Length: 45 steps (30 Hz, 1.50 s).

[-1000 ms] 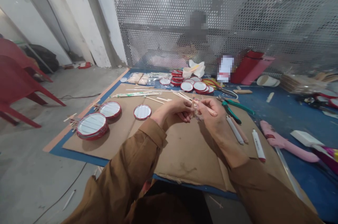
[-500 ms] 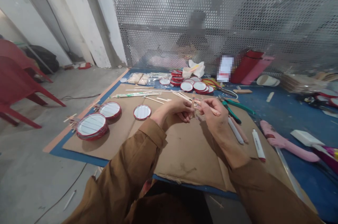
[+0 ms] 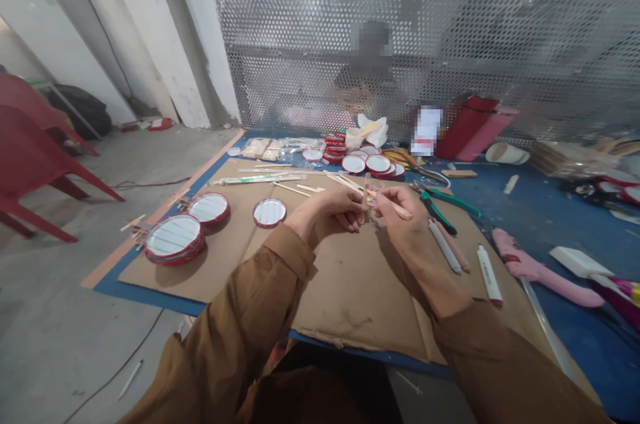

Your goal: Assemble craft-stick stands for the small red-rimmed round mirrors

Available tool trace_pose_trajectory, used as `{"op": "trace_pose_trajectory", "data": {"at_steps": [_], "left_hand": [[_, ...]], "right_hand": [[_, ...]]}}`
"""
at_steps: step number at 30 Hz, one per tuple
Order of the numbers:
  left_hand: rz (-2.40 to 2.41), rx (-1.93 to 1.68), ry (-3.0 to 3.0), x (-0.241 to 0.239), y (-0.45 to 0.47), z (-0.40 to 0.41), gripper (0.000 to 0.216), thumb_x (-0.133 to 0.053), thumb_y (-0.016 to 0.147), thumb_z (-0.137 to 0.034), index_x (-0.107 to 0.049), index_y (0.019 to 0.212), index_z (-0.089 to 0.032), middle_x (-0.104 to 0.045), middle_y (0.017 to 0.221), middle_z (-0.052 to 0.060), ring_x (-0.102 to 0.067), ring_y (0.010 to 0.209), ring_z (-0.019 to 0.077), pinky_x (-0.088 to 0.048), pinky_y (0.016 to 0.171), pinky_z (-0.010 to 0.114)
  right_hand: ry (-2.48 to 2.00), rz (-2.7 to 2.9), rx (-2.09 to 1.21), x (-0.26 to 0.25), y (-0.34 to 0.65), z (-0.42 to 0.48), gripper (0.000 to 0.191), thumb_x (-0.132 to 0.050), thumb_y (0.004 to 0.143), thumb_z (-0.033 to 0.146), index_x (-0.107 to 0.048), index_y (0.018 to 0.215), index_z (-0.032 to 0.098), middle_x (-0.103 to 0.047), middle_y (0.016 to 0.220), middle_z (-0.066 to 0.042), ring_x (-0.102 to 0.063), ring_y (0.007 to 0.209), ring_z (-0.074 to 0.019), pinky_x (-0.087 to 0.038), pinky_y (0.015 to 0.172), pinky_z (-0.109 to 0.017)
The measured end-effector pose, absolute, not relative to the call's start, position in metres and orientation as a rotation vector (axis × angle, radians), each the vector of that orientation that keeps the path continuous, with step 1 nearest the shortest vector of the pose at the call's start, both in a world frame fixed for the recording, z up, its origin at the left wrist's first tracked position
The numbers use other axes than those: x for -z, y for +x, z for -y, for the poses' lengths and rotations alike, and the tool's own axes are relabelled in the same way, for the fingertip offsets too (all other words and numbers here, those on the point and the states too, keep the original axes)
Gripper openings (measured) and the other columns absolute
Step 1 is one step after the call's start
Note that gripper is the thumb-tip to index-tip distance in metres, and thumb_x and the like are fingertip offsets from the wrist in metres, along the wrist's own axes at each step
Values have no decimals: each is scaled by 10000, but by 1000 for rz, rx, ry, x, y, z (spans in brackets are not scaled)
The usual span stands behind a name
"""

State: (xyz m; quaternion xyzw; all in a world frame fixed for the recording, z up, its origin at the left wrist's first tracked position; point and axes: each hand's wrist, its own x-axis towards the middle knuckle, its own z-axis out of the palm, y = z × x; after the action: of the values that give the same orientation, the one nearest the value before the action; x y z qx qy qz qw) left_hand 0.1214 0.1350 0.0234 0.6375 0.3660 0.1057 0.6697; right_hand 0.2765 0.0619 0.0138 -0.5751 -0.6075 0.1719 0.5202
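My left hand [image 3: 347, 207] pinches a small flat wooden stick [image 3: 367, 185] that stands upright between thumb and fingers. Close on its right, my right hand [image 3: 404, 211] is closed around a slim peach-coloured marker [image 3: 401, 211], its front end pointing at the stick. I cannot tell whether the tip touches the wood. Beneath both hands lies a cardboard sheet [image 3: 350, 291]. Thin wooden strips [image 3: 297, 189] lie just beyond my left hand. A round red-rimmed lid [image 3: 269, 213] rests flat to the left.
Stacked red-rimmed lids [image 3: 173, 241] with clothes pegs stand at the left edge. More lids [image 3: 379, 164] sit at the back. To the right are green-handled pliers [image 3: 440, 211], a grey marker [image 3: 445, 247], a white marker [image 3: 489, 275] and a pink glue gun [image 3: 545, 271].
My right hand has shifted slightly left with the marker, closer to the wooden stick. My left hand holds the stick almost in the same place.
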Motion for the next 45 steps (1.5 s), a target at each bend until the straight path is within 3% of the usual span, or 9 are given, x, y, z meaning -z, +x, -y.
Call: {"op": "trace_pose_trajectory", "data": {"at_steps": [4,10,23,31,45], "left_hand": [[-825,-235,1443,-22,122,-136,212,-665,921,-231,-591,754,-123,-676,607,27,-676,526,120,-572,568,221],[-836,-234,1452,-22,122,-136,165,-542,959,-138,-590,803,-120,-675,602,28,-675,523,119,-573,576,227],[-814,-217,1458,-20,123,-138,191,-615,941,-228,-595,778,-131,-672,602,18,-677,552,111,-566,595,215],[-831,-225,1471,-23,123,-136,226,-502,986,-138,-581,774,-127,-663,594,16,-668,534,110,-571,607,239],[-804,-249,1446,-18,123,-138,171,-649,921,-200,-595,780,-121,-667,619,13,-681,540,123,-575,594,243]], "right_hand": [[-1353,1450,-417,-14,275,-62,325,-582,875,540,-636,871,220,-693,765,-32,-628,679,-194,-474,632,-308],[-1384,1476,-404,-14,274,-61,327,-595,878,544,-650,884,221,-722,806,-41,-648,707,-202,-480,654,-311],[-1362,1493,-397,-17,274,-59,335,-586,872,545,-642,827,218,-702,742,-26,-630,678,-193,-466,632,-300],[-1355,1445,-433,-15,275,-61,351,-594,861,566,-636,842,219,-694,763,-33,-627,679,-195,-473,629,-312],[-1370,1454,-439,-12,277,-62,335,-592,865,548,-633,852,215,-691,762,-29,-620,677,-189,-469,631,-303]]}}
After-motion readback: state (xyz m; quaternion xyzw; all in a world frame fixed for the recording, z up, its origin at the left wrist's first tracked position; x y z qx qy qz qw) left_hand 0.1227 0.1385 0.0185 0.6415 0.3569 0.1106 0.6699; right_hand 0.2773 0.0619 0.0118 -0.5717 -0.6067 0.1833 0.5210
